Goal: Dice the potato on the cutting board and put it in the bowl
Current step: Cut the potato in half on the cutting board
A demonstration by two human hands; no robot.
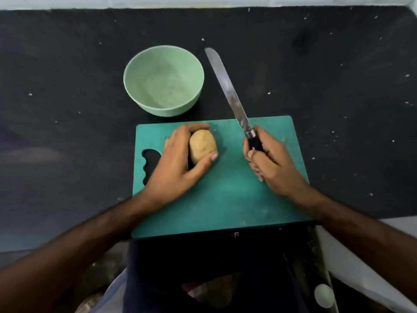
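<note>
Now the left hand (178,163) grips the whole potato (202,145) — long axis running away from the person — while the right hand (268,159), just beside it, holds the knife (228,91) raised.

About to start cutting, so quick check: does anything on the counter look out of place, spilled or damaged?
One thing: the teal plastic cutting board overhangs the near edge of the black counter, so it could tip under pressure. Otherwise fine: the whole brown potato is uncut, the pale green bowl upright and empty.
</note>
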